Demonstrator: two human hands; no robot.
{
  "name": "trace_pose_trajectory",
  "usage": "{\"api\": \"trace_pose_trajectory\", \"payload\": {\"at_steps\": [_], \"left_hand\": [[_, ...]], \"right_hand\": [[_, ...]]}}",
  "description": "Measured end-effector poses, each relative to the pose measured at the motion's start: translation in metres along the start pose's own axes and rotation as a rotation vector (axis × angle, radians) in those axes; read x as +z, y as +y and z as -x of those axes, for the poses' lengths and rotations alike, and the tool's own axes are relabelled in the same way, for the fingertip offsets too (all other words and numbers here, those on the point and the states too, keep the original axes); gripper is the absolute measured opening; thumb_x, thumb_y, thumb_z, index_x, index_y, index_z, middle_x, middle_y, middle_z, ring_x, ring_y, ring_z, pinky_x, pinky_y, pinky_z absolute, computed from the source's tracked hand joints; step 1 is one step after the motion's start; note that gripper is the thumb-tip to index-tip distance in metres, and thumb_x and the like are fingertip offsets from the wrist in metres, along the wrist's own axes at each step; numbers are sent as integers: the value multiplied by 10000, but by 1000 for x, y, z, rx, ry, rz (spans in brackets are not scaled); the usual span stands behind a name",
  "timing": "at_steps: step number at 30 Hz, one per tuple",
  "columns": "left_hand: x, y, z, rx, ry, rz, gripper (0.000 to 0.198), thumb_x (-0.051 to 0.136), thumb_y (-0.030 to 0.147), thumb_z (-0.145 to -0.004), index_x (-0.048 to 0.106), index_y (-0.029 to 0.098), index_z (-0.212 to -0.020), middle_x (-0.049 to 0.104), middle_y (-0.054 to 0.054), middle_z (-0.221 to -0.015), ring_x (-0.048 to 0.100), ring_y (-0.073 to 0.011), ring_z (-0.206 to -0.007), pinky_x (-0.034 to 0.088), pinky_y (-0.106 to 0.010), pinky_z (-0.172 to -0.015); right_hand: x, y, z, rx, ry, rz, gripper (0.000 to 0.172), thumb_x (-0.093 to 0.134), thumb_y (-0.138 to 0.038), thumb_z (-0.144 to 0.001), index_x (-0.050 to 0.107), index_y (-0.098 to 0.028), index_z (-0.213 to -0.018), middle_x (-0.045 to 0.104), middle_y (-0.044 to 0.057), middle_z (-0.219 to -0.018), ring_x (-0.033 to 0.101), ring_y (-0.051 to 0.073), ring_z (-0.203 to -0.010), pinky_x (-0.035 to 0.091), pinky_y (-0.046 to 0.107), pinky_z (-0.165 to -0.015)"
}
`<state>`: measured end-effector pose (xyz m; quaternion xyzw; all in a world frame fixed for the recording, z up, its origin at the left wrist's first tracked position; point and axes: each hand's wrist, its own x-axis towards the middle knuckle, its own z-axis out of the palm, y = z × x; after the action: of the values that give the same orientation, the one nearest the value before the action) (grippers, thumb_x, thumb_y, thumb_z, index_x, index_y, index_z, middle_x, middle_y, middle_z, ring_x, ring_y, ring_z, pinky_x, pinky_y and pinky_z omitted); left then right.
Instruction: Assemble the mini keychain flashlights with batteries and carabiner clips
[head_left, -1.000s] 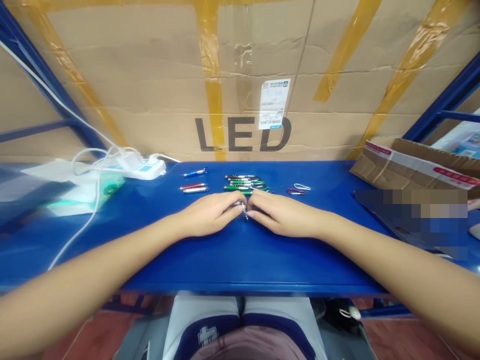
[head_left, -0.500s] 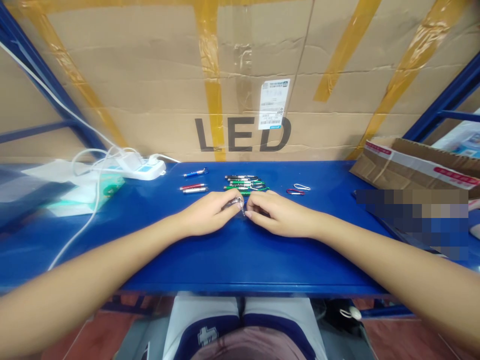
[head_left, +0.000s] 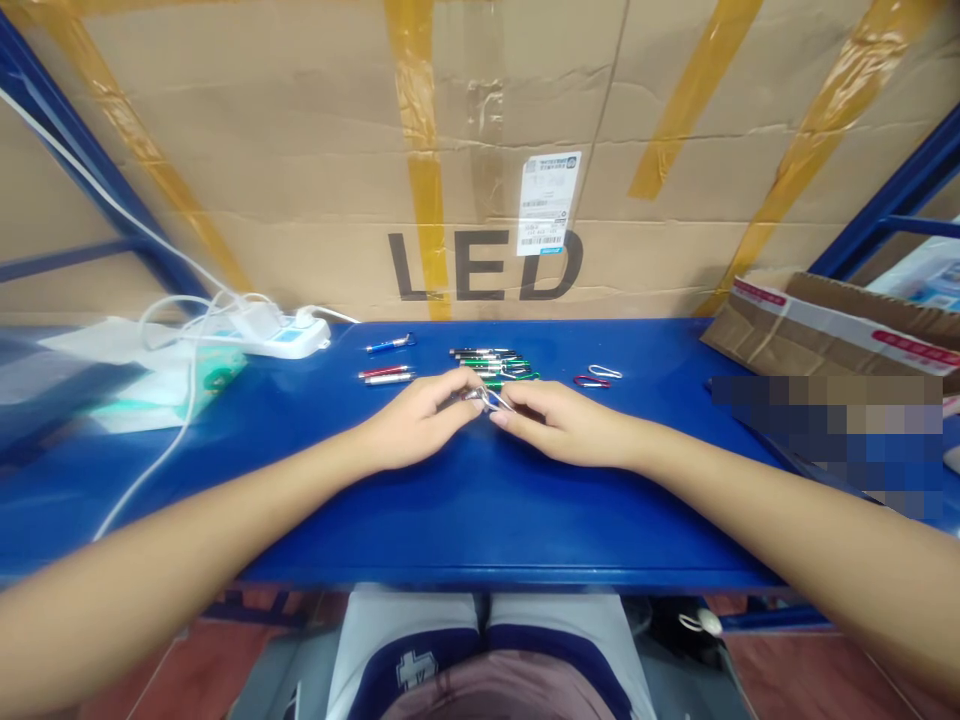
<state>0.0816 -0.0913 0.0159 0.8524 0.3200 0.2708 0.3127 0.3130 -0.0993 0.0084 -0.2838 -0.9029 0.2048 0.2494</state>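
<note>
My left hand (head_left: pixel 412 422) is closed in a pinch on a small silver pen-shaped piece (head_left: pixel 474 394), mostly hidden by the fingers. From the other side, my right hand (head_left: pixel 574 425) pinches a silver carabiner (head_left: pixel 498 400), whose loop shows between the fingertips. The two metal parts meet between my hands; whether they are joined I cannot tell. Just beyond lies a group of black and green pen-shaped lights (head_left: pixel 491 362), some with clips. A red carabiner (head_left: pixel 591 382) and a silver-white carabiner (head_left: pixel 604 371) lie past my right hand.
A blue pen-shaped light (head_left: pixel 388 346), a red one (head_left: pixel 384 371) and a silver one (head_left: pixel 388 380) lie at left on the blue table (head_left: pixel 480 520). Further left are a white power strip (head_left: pixel 289 338) and cable. An open cardboard box (head_left: pixel 825 325) stands right; a large carton (head_left: pixel 315 180) backs the table.
The silver carabiner has swung from pointing down to pointing right, and more of its loop shows. My right fingers have straightened a little around it. The things on the table stay put.
</note>
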Motion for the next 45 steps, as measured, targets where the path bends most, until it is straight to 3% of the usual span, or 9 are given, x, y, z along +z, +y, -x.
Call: {"api": "trace_pose_trajectory", "payload": {"at_steps": [10, 16, 22, 29, 34, 45], "left_hand": [[1, 7, -1, -40, -30, 64, 327, 470, 453, -1016, 605, 174, -911, 661, -12, -921, 595, -169, -870, 462, -282, -834], [2, 4, -2, -52, -42, 70, 348, 456, 475, -1026, 607, 177, -932, 655, -15, -927, 589, -166, -870, 459, -282, -833], [2, 2, -1, -91, -74, 140, 416, 411, 529, -1030, 588, 180, -887, 614, -20, -837, 570, -169, -821, 453, -270, -737], [2, 4, -2, -109, -87, 154, 297, 501, 451, -1001, 609, 181, -940, 599, 0, -840, 541, -155, -793, 433, -263, -735], [3, 3, -2, -113, -97, 167, 317, 476, 457, -1012, 596, 182, -909, 571, 11, -773, 525, -148, -749, 425, -260, -711], [4, 3, -1, -69, -113, 128, 307, 484, 442, -1011, 606, 176, -917, 624, -11, -891, 548, -158, -834, 437, -271, -797]], "right_hand": [[-5, -5, 1, -70, -58, 193, 347, 322, -394, -1098, 500, -203, -869, 561, 25, -803, 475, 168, -704, 390, 336, -713], [-6, -5, 3, -58, -83, 265, 375, 270, -387, -1097, 496, -205, -859, 556, 32, -792, 465, 178, -692, 399, 356, -739], [-5, -6, 3, -87, -83, 363, 344, 276, -321, -1084, 492, -204, -845, 574, 37, -791, 441, 177, -681, 381, 362, -749], [-8, -10, 3, -44, -103, 323, 365, 275, -358, -1088, 502, -203, -848, 584, 42, -793, 462, 183, -676, 391, 364, -749], [-8, -8, 2, -52, -101, 349, 341, 306, -347, -1078, 504, -199, -844, 581, 43, -790, 445, 179, -670, 376, 352, -743], [-7, -13, 1, 22, -130, 483, 293, 373, -302, -1040, 552, -181, -843, 606, 59, -770, 462, 189, -662, 351, 330, -701]]}}
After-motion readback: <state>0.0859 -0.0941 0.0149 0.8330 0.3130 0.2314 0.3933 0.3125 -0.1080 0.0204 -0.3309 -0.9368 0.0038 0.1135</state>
